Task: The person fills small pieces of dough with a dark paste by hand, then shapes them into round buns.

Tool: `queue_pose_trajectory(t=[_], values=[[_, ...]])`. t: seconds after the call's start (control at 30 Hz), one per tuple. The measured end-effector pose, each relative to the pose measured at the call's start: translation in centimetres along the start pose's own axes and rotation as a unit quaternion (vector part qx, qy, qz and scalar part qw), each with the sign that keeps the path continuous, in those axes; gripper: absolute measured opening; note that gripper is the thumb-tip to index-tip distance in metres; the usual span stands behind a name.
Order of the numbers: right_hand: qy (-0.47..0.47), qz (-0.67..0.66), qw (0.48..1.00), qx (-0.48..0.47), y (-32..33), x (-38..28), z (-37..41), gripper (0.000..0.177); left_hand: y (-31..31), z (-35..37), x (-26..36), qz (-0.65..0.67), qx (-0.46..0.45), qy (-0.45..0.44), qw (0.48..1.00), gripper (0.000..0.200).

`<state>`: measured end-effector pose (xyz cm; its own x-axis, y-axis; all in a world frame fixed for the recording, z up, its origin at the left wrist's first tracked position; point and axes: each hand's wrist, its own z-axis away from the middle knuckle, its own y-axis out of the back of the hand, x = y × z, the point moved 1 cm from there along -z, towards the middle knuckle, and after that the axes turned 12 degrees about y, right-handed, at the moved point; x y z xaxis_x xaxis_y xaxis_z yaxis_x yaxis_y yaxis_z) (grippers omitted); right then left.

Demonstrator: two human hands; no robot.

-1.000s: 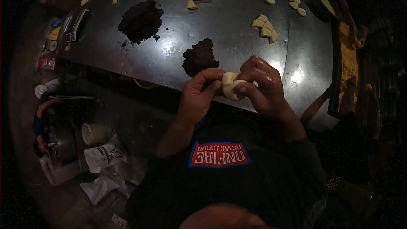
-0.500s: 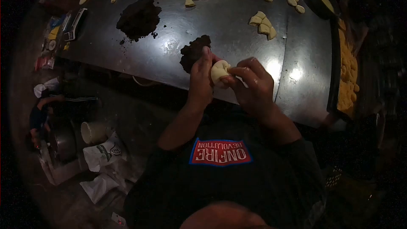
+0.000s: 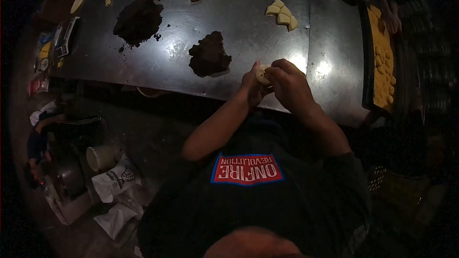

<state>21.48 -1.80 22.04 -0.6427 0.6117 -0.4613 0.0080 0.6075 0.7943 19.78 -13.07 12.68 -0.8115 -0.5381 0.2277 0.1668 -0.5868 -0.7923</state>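
So both hands are up just right of the middle of the frame, over the near edge of the dark metal table point(image 3: 248, 24). The small pale dough piece point(image 3: 262, 73) sits right between them, mostly hidden. Left hand point(image 3: 251, 88) cups it from the left with the fingers curled narrow around it, and the right hand point(image 3: 289, 86) is closed over the top and right side, fingertips pinched in on the dough. Neither hand is open, both are holding that one lump

My read on handling: it looks soft and light, the kind of thing that dents wherever you press, probably a bit tacky too. I'd hold it at the rim with fingertips and cradle the underside, not squeeze the middle, or it'll squash out of shape

Just left of the hands there's a heap of dark crumbly filling point(image 3: 209, 57), close but not touching them, and a bigger dark heap point(image 3: 137, 18) sits further toward the upper left. A cluster of folded dough pieces point(image 3: 282, 14) lies above the hands. Along the right edge there's a tray point(image 3: 364, 57) full of yellow pieces, with another person's hand point(image 3: 393, 19) at its top end. Lower left, down on the floor, a white cup point(image 3: 99, 156) and some bags point(image 3: 117, 181)
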Motion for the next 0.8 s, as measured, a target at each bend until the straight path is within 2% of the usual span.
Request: queue_pose_trajectory(t=[0.07,0.1,0.13,0.2,0.23,0.33,0.4,0.47,0.53,0.57,0.6,0.63,0.67,0.73,0.8], values=[[-0.040,0.007,0.999,-0.017,-1.9,2.7,1.6,0.010,0.5,-0.8,-0.3,-0.143,0.181,0.034,0.972,0.047],[-0.074,0.014,0.997,-0.031,-3.3,4.4,2.6,0.008,2.9,-2.5,-1.3,-0.147,0.215,-0.018,0.965,0.050],[-0.080,0.013,0.996,-0.032,-6.0,7.2,4.4,0.008,4.7,-3.2,-2.1,-0.148,0.216,-0.012,0.965,0.050],[-0.179,0.052,0.974,-0.131,-11.1,12.2,8.1,0.009,7.7,-3.2,-2.4,-0.211,0.276,-0.068,0.935,0.050],[-0.186,0.050,0.972,-0.132,-10.7,12.0,8.2,0.009,8.6,-2.7,-2.5,-0.213,0.277,-0.061,0.935,0.050],[-0.103,0.032,0.980,-0.166,-5.3,9.6,2.4,0.016,10.0,-0.8,-2.3,-0.246,0.309,-0.066,0.916,0.046],[-0.150,0.031,0.988,-0.018,-4.1,9.1,-0.9,0.022,8.6,0.5,-1.3,-0.291,0.345,-0.160,0.878,0.043],[-0.006,0.160,0.977,0.139,-6.2,9.9,-2.0,0.030,8.5,1.0,-0.9,-0.286,0.349,-0.147,0.880,0.040],[0.002,0.233,0.971,0.045,-13.8,12.8,1.8,0.046,8.2,1.4,-0.6,-0.240,0.336,-0.157,0.897,0.040],[-0.074,0.215,0.949,-0.219,-14.8,12.5,2.8,0.061,8.2,1.7,-0.7,-0.238,0.338,-0.154,0.897,0.040],[-0.073,0.214,0.949,-0.219,-15.2,13.2,2.3,0.061,8.1,2.0,-0.4,-0.232,0.331,-0.178,0.897,0.039],[-0.053,0.238,0.957,-0.154,-15.4,14.1,1.6,0.064,8.1,2.3,-0.3,-0.226,0.323,-0.201,0.897,0.039],[-0.045,0.254,0.961,-0.098,-15.8,13.8,2.5,0.067,8.4,3.3,-1.1,-0.227,0.327,-0.185,0.898,0.039],[-0.064,0.247,0.962,-0.102,-16.1,14.7,2.2,0.066,8.1,3.1,-0.4,-0.251,0.286,-0.219,0.899,0.040],[-0.124,0.189,0.959,-0.174,-15.7,14.3,1.5,0.067,7.8,3.7,-0.2,-0.241,0.266,-0.225,0.906,0.040]])
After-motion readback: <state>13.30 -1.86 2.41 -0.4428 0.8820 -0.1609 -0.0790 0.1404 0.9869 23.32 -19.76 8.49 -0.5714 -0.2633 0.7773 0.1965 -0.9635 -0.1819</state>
